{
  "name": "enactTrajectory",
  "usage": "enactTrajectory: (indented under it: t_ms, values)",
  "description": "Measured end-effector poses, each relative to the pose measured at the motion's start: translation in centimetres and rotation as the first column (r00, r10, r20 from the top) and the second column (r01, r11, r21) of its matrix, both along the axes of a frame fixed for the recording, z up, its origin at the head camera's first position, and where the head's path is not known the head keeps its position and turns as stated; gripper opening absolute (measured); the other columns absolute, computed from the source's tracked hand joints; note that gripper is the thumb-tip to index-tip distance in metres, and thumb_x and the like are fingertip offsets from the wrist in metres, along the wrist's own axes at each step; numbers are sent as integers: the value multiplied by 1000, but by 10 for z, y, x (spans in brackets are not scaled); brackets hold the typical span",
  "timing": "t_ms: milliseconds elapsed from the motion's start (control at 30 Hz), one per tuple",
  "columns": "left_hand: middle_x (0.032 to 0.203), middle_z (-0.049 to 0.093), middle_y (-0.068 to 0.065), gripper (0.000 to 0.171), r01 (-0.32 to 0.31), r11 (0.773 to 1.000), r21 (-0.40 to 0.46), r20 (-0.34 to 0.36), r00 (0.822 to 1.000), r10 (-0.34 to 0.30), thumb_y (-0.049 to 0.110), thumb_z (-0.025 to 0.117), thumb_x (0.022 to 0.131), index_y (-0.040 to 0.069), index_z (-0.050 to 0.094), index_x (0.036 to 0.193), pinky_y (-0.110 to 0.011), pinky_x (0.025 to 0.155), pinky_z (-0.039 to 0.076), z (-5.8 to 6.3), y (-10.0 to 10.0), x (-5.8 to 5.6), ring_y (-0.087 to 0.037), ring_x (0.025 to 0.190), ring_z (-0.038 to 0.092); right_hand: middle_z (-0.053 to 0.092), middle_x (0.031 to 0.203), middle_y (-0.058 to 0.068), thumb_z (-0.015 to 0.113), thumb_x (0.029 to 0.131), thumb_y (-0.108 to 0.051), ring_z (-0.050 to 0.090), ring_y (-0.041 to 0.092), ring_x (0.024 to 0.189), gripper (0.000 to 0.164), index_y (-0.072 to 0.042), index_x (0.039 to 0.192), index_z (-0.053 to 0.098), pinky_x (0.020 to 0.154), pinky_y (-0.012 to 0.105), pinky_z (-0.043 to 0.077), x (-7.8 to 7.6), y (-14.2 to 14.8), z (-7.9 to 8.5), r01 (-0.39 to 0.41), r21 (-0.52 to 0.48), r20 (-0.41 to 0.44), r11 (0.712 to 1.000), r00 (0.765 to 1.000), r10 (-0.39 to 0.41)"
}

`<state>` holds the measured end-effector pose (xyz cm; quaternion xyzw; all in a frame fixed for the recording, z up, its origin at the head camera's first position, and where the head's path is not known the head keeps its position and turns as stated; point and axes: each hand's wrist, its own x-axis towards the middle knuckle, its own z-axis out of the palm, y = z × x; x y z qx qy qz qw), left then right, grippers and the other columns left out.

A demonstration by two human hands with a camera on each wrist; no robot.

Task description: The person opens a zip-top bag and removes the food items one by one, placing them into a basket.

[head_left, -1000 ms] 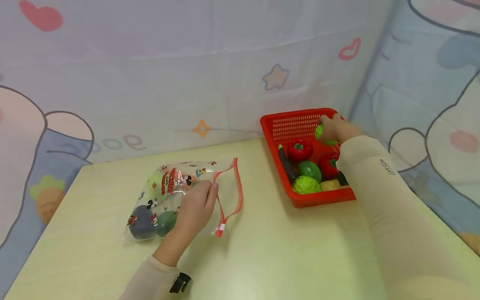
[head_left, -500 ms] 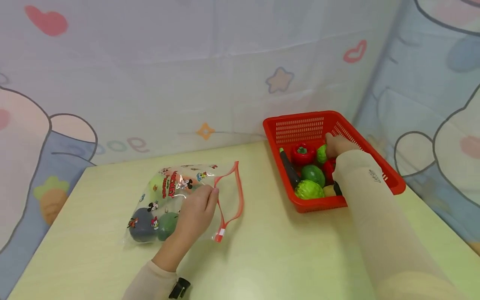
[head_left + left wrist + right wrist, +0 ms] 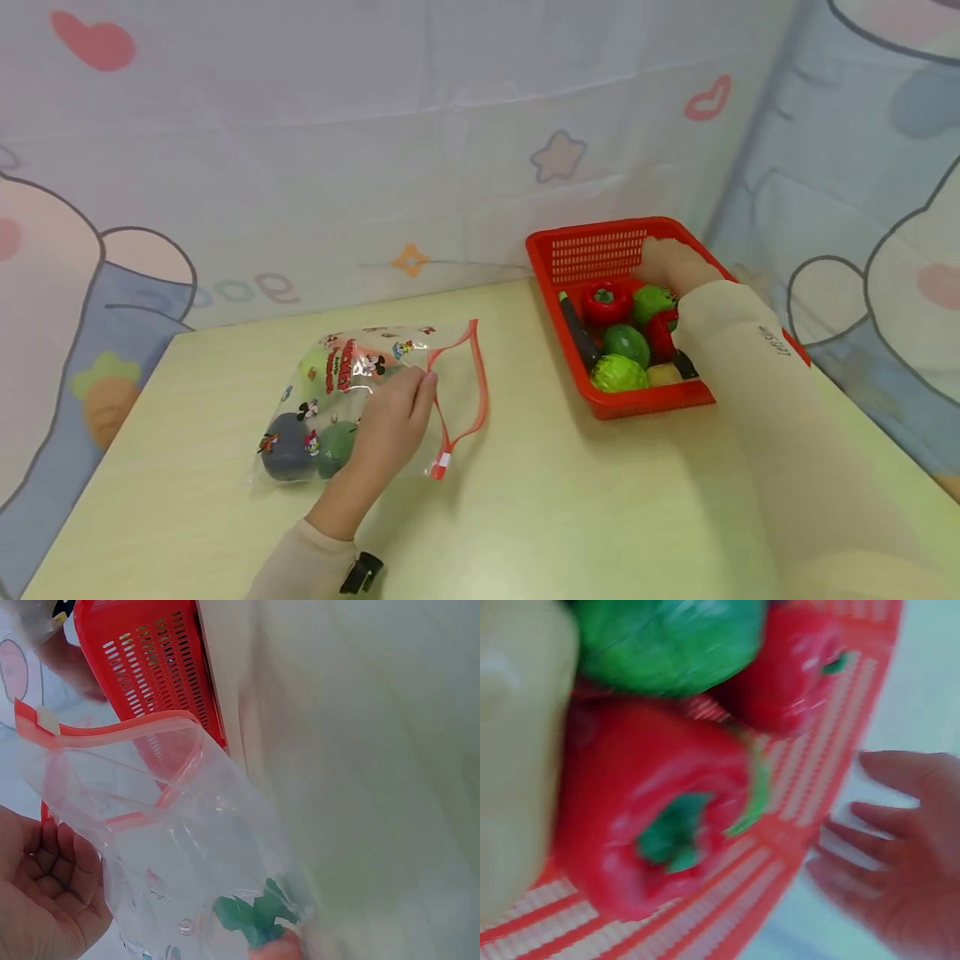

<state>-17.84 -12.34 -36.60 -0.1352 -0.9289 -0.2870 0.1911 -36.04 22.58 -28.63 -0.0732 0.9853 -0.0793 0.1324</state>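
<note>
Left hand [image 3: 393, 417]: fingers curled, pinching the rim of a clear printed bag [image 3: 341, 367] beside its red zip [image 3: 481, 383].

Right hand [image 3: 670, 262]: over the back of a red basket [image 3: 645, 407]; fingers extended, spread, holding nothing. In the right wrist view they are apart from the vegetables shown; contact with the basket cannot be told.

Governing relation: vegetables lie from the right hand towards the table's near edge, right hand much the nearer. Bag well to the left, gaping mouth facing the basket.

Basket, near the table's back edge, right of centre: lumpy green vegetable [image 3: 651, 302], closest to the right hand; red pepper [image 3: 606, 306], to its left; second red pepper [image 3: 662, 335]; smooth green ball [image 3: 626, 343]; pale green crinkled ball [image 3: 618, 374], near-left corner; tan piece [image 3: 662, 374]; dark long vegetable [image 3: 578, 333], axis along the left wall.

Bag contents: dark round item [image 3: 285, 450]; green round item [image 3: 336, 450]; others blurred by print.

Table [image 3: 540, 517]: pale; printed curtain [image 3: 315, 167] behind.
</note>
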Motion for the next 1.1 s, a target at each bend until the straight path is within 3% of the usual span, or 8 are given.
enactTrajectory:
  t_ms: [100, 233, 467, 633, 833, 900, 1033, 1100]
  values:
    - [59, 37, 1, 28, 1, 1000, 5, -1, 1000, -1, 16, 46, 96, 10, 45, 68, -23, 51, 28, 0, -2, -2, -11, 55, 31, 52, 114, 25, 45, 93, -22, 51, 36, 97, 40, 6, 121, 41, 87, 47, 42, 7, -28, 16, -83, -82, -194, 993, 979, 66]
    - [59, 37, 1, 28, -9, 1000, 7, -10, 1000, 9, 16, 46, 96, 9, 45, 68, -24, 52, 28, 1, -4, -3, -11, 55, 31, 58, 87, 10, 49, 91, -20, 51, 24, 76, 18, -5, 99, 53, 71, 36, 46, 40, -82, 30, -301, -65, -340, 951, 903, 263]
    - [59, 35, 0, 30, -14, 1000, 22, 0, 1000, 14, 17, 44, 96, 9, 44, 68, -24, 52, 27, 3, -3, -2, -12, 54, 29, 57, 71, 1, 51, 91, -20, 51, 14, 63, 13, -9, 96, 54, 61, 25, 43, 108, -147, 13, -640, 157, -50, 752, 756, 653]
    - [59, 35, -1, 30, -6, 1000, 26, -21, 1000, 7, 17, 44, 97, 8, 43, 68, -24, 53, 28, 4, -1, -3, -12, 56, 30, 65, 102, 5, 52, 92, -22, 60, 19, 89, 36, -8, 125, 47, 84, 32, 49, 123, -171, -6, -685, 233, 89, 691, 722, 686]
    - [62, 41, -3, 28, -33, 999, 35, -34, 999, 34, 17, 43, 97, 7, 47, 71, -24, 53, 31, 8, 0, -4, -12, 58, 34, 56, 124, 4, 52, 93, -26, 55, 20, 107, 50, -11, 138, 36, 94, 31, 45, 123, -206, -33, -730, 296, 106, 616, 666, 739]
    - [64, 43, -3, 28, -39, 999, 31, -28, 999, 40, 18, 43, 97, 7, 48, 72, -24, 53, 31, 9, 1, -4, -13, 58, 34, 55, 126, 3, 50, 93, -26, 54, 20, 109, 47, -11, 137, 40, 93, 31, 45, 119, -216, -42, -716, 331, 69, 614, 668, 741]
    - [65, 44, -3, 29, -43, 999, 30, -26, 999, 44, 19, 41, 98, 7, 48, 72, -25, 54, 32, 11, 5, -4, -13, 59, 36, 57, 120, 5, 52, 92, -28, 52, 19, 105, 40, -8, 127, 51, 92, 30, 43, 107, -232, -60, -663, 224, -3, 715, 733, 680]
    - [64, 43, -2, 29, -38, 999, 32, -30, 999, 39, 19, 42, 98, 8, 47, 72, -25, 54, 32, 11, 6, -3, -13, 59, 36, 60, 111, 5, 54, 90, -28, 54, 18, 97, 36, -6, 119, 56, 90, 27, 43, 102, -236, -74, -663, 114, -24, 740, 743, 669]
